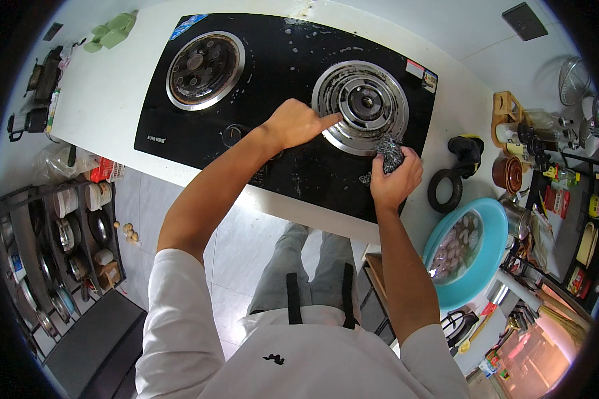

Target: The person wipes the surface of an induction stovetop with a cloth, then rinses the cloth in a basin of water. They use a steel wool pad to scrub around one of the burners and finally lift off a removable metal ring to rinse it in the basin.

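Note:
A black glass cooktop with two round burners lies on the white counter before me. My left hand has its index finger stretched out to the inner part of the right burner; the other fingers are curled, with nothing seen in them. My right hand grips a metal scouring pad at the lower right rim of that burner. The left burner has a dark, stained middle. Whitish spots mark the glass. A control knob sits beyond my left forearm.
On the right stand a turquoise basin holding liquid and pale pieces, a black ring, a black-and-yellow item, brown bowls and bottles. Green containers lie at the back left. A rack of pans stands at the left.

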`<move>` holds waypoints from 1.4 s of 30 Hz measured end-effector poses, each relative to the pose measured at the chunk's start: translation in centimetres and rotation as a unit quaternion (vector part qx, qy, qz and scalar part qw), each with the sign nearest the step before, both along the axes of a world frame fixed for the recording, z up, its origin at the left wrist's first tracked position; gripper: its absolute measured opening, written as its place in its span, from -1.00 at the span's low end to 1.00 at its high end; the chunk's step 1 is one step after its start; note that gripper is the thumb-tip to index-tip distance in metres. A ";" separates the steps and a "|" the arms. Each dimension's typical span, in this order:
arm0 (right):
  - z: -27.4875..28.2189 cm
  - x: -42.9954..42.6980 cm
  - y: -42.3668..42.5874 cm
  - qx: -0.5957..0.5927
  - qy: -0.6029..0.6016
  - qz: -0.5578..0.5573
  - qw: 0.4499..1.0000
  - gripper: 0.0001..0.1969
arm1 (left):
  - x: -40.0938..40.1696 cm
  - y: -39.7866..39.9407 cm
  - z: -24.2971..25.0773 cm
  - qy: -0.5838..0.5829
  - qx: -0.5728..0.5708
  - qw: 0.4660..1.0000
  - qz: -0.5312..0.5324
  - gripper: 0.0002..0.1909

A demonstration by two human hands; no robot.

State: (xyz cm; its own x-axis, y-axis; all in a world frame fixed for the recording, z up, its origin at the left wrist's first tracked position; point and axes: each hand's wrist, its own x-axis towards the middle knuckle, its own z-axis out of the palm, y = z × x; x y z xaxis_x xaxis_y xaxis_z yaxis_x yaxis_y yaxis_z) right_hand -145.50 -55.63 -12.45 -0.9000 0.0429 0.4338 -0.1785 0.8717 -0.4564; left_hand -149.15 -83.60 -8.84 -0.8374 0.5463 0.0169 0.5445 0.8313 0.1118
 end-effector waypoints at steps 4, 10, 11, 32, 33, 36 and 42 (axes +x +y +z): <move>0.0 -0.1 0.1 0.003 -0.001 -0.001 1.000 -0.45 | -0.5 0.1 -0.7 0.036 0.009 0.999 -0.028 -0.52; -0.1 -0.1 0.2 -0.001 0.000 0.000 1.000 -0.45 | -1.2 -0.2 -0.5 0.067 0.037 0.995 -0.062 -0.63; -0.2 -0.1 0.2 -0.002 0.003 0.001 1.000 -0.46 | -1.4 -0.2 -0.4 0.075 0.030 0.994 -0.070 -0.65; 0.3 0.0 -0.2 -0.017 -0.004 0.001 1.000 -0.45 | -4.0 1.0 1.2 0.277 0.118 0.912 -0.280 -0.87; 0.3 0.0 -0.2 -0.018 -0.004 0.002 1.000 -0.45 | -4.3 1.0 1.3 0.277 0.118 0.912 -0.279 -0.87; 0.2 0.0 -0.2 -0.012 -0.003 0.000 1.000 -0.46 | -5.2 0.9 1.3 0.257 0.091 0.925 -0.264 -0.87; 0.3 0.0 -0.1 -0.019 0.003 -0.001 1.000 -0.45 | -5.3 -0.2 1.4 0.183 0.130 0.950 -0.215 -0.77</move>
State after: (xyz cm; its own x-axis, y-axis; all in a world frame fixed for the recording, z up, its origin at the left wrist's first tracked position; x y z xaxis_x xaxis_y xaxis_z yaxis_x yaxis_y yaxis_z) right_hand -145.46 -55.72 -12.10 -0.8970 0.0616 0.4376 -0.1797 0.8538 -0.4885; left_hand -154.47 -83.78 -7.40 -0.4497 0.7739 0.4460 0.8697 0.4931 0.0213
